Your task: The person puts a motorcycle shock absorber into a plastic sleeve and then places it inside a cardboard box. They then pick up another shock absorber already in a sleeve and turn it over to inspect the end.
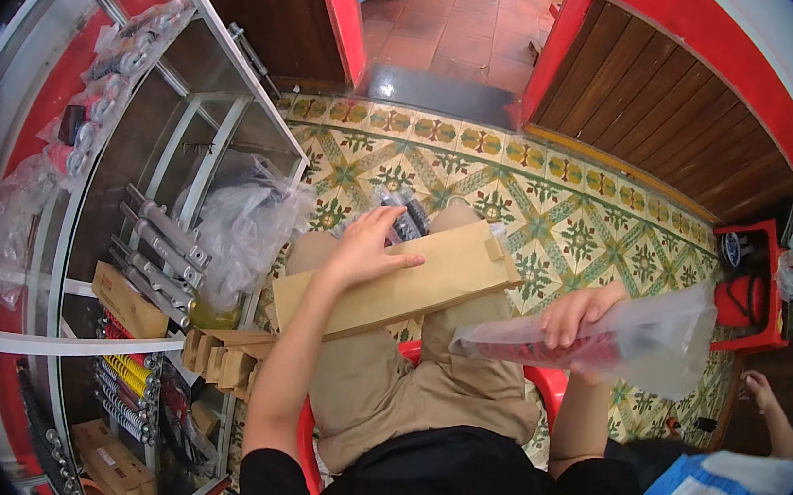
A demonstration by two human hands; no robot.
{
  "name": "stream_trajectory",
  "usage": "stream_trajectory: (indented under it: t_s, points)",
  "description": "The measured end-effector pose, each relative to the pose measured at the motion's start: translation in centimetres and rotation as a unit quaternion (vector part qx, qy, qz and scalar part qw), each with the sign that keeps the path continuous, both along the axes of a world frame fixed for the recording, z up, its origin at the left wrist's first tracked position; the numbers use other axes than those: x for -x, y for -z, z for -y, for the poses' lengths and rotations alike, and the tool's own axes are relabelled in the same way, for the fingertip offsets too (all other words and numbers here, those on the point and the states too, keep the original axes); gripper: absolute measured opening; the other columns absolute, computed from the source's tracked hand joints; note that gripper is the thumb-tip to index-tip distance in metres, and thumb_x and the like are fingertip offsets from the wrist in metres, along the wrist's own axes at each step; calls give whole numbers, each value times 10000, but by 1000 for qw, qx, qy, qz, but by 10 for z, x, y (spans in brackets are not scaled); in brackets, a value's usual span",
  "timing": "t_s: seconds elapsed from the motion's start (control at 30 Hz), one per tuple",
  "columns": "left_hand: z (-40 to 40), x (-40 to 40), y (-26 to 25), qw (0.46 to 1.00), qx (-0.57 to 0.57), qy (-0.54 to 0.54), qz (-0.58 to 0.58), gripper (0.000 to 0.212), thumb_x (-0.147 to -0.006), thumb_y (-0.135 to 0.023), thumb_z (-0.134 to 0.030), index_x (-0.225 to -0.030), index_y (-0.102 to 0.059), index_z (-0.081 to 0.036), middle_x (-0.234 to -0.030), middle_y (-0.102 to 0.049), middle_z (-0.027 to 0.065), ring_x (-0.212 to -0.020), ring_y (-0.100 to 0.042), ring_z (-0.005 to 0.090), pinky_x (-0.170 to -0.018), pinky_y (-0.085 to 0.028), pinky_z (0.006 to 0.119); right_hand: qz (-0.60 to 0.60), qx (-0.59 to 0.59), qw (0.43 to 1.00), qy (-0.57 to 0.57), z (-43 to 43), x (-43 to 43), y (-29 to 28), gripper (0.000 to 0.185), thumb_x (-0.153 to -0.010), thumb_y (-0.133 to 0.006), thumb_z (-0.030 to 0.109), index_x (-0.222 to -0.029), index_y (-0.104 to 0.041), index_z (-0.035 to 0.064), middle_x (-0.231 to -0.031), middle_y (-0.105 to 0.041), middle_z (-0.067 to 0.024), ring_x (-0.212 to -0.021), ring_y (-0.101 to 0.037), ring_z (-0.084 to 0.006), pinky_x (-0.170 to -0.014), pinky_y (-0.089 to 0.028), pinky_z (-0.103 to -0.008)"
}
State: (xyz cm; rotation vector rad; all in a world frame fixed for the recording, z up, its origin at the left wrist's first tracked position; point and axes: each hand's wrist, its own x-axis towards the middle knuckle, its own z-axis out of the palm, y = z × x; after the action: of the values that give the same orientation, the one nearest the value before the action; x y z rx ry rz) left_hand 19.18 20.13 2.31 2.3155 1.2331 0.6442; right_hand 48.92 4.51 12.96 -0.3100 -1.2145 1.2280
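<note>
A long brown cardboard box (400,277) lies slantwise across the knees. My left hand (374,249) rests at its far edge, fingers spread, with the thumb over the top face. My right hand (582,324) is closed around a clear plastic bag (664,344) that holds a red, coil-shaped part, held to the right of the box. Beyond the box, dark coil-shaped parts in plastic (410,220) are low between the knees, partly hidden by my left hand and the box.
Glass-and-metal shelving (241,68) on the left holds bagged parts, metal fork tubes (163,235) and coil springs (128,378). Several narrow cardboard boxes (229,360) lie by my left forearm. A red stool (748,346) stands at right. Another person's hand (758,391) is at far right.
</note>
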Motion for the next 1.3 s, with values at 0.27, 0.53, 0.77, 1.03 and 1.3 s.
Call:
stream_trajectory:
  t_s: [0.27, 0.53, 0.77, 1.03, 1.3]
  points:
    - [-55, 6, 44, 803, 551, 224, -15, 816, -746, -844, -389, -1365, -495, 13, -1243, -633, 118, -1114, -608, 184, -958, -491, 340, -127, -26, 990, 48, -13, -30, 4, 565, -693, -800, 44, -1101, -414, 95, -833, -559, -42, -729, -600, -200, -772, -511, -362]
    - [-8, 11, -29, 855, 482, 186, 45, 827, -664, -901, -271, -1336, -503, -1, -1258, -606, 98, -1174, -556, 185, -1017, -438, 341, -85, -104, 989, -55, 8, -67, -39, 584, -705, -766, 19, -1145, -392, 102, -876, -591, -54, -783, -653, -228, -824, -520, -395]
    - [53, 73, -110, 886, 387, 168, 192, 922, -562, -953, -174, -1348, -494, -26, -1303, -576, 60, -1211, -525, 164, -1028, -424, 347, -67, -174, 978, -91, 37, -51, -121, 614, -706, -764, 10, -1181, -387, 102, -906, -617, -58, -783, -664, -232, -841, -530, -402]
    - [109, 139, -121, 881, 320, 101, 333, 973, -500, -938, -70, -1366, -496, -40, -1252, -615, 41, -1163, -561, 170, -1014, -444, 353, -246, -158, 944, -154, 59, 1, -240, 648, -727, -763, 38, -1257, -389, 47, -945, -550, -8, -817, -601, -130, -826, -496, -345]
    - [138, 177, -107, 867, 339, 119, 346, 1075, -520, -934, -78, -1457, -408, -49, -1330, -560, 17, -1231, -501, 143, -1050, -400, 329, -267, -126, 926, -237, 25, 42, -324, 527, -759, -685, 47, -1211, -422, -19, -973, -524, -36, -902, -585, -139, -921, -472, -328]
